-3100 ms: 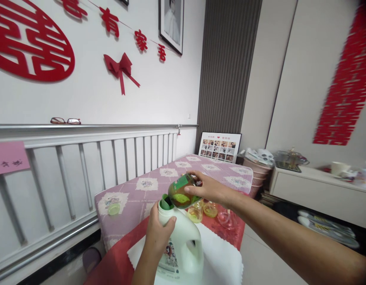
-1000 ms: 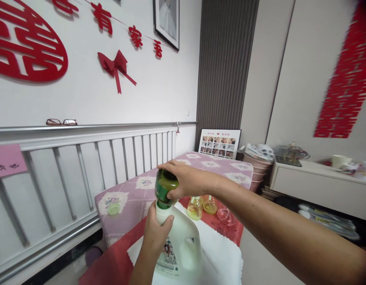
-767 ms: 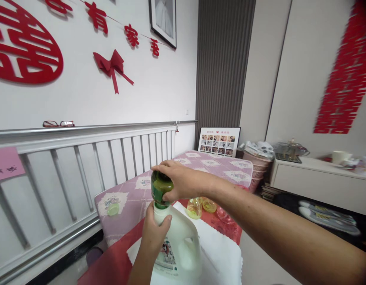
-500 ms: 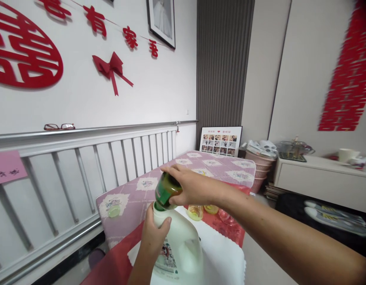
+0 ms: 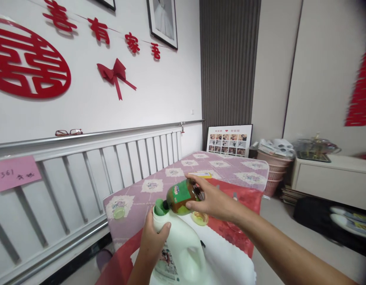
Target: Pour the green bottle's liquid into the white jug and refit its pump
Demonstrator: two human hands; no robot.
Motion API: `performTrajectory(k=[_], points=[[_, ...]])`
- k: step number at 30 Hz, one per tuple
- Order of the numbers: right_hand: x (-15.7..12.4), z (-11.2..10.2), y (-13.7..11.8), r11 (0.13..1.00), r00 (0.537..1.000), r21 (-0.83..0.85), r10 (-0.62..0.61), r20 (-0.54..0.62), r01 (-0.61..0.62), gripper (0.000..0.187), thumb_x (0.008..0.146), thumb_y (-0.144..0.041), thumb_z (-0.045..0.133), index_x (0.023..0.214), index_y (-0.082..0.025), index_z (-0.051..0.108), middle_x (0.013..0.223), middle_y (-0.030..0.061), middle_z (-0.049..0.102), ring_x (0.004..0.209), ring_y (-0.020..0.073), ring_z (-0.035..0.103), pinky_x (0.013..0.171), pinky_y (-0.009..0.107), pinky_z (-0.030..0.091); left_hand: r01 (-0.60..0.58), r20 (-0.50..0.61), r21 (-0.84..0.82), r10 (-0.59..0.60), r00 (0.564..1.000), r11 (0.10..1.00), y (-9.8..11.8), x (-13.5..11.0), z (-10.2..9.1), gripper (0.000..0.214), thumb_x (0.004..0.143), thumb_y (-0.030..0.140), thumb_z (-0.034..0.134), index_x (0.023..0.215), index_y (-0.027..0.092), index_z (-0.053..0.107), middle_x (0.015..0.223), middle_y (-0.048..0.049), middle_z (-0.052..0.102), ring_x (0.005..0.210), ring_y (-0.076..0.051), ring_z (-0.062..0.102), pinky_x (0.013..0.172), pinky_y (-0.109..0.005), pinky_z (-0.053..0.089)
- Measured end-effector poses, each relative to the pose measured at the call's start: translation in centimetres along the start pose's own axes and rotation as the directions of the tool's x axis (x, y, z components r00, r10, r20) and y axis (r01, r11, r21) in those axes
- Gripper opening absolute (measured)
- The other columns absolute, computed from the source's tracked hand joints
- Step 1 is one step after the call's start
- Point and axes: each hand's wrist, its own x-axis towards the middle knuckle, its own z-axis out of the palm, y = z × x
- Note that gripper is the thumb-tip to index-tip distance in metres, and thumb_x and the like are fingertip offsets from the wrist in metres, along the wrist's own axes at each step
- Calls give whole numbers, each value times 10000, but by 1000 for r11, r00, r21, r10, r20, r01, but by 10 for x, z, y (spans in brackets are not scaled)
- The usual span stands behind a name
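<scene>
Far left, a pink note (image 5: 15, 173) is stuck on the white railing (image 5: 82, 174), with glasses (image 5: 68, 132) on the ledge above. A small green cap (image 5: 119, 213) lies on the purple cloth (image 5: 171, 174), apart from the jug.

Bottom centre, the left hand (image 5: 154, 241) is closed round the neck of the white jug (image 5: 185, 249), thumb in front. The jug stands upright on a white cloth (image 5: 230, 265) over a red cloth (image 5: 233, 233) on the tabletop.

The right hand (image 5: 214, 202) is wrapped round the bottle (image 5: 179, 196), which has a green label and is tipped nearly flat. Its mouth is at the jug's green spout (image 5: 159, 206); whether touching or inside, cannot tell. A small yellow dish (image 5: 200, 217) sits just under the right hand.

To the right are a photo collage (image 5: 229, 140) against the wall, pink baskets (image 5: 273, 168) and a white cabinet (image 5: 328, 178).
</scene>
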Motion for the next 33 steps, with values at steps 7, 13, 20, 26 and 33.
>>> performTrajectory(k=[7, 13, 20, 26, 33], points=[[-15, 21, 69, 725, 969, 652, 240, 65, -223, 759, 738, -557, 783, 1382, -312, 465, 1440, 99, 581, 1129, 257, 669, 718, 323, 598, 71, 42, 5, -71, 997, 997, -1, 0, -2, 735, 717, 413, 629, 1386, 174, 439, 1339, -157, 674, 1250, -346, 625, 1084, -498, 475], [-53, 58, 137, 226, 941, 947, 301, 155, -228, 532, 740, -633, 789, 1138, -302, 667, 1060, 46, 778, 894, 201, 757, 635, 266, 606, 65, 49, -1, -64, 997, 998, -22, 4, -9, 752, 697, 418, 697, 1378, 194, 471, 1361, -136, 672, 1283, -348, 603, 1074, -472, 490], [-77, 87, 201, 33, 900, 969, 380, 215, -245, 473, 783, -627, 756, 1104, -281, 742, 1070, 67, 823, 827, 211, 787, 665, 296, 616, 115, 241, -139, -79, 967, 984, -35, 19, -19, 887, 620, 599, 785, 1324, 167, 462, 1221, -144, 740, 1128, -337, 676, 954, -427, 567], [-76, 104, 234, -231, 902, 951, 333, 276, -206, 480, 612, -509, 930, 980, -224, 813, 1009, 74, 852, 814, 220, 798, 632, 259, 622, 77, 192, -24, -71, 979, 997, -41, 23, -21, 847, 594, 680, 752, 1221, 159, 519, 1191, -156, 744, 1098, -347, 689, 973, -459, 563], [-68, 104, 240, -306, 910, 937, 317, 266, -168, 462, 614, -492, 935, 966, -213, 826, 982, 82, 857, 778, 225, 798, 641, 283, 631, 79, -110, 69, -71, 991, 994, -25, 30, -28, 729, 543, 574, 772, 1136, 185, 598, 1053, -101, 795, 983, -314, 731, 835, -376, 594]])
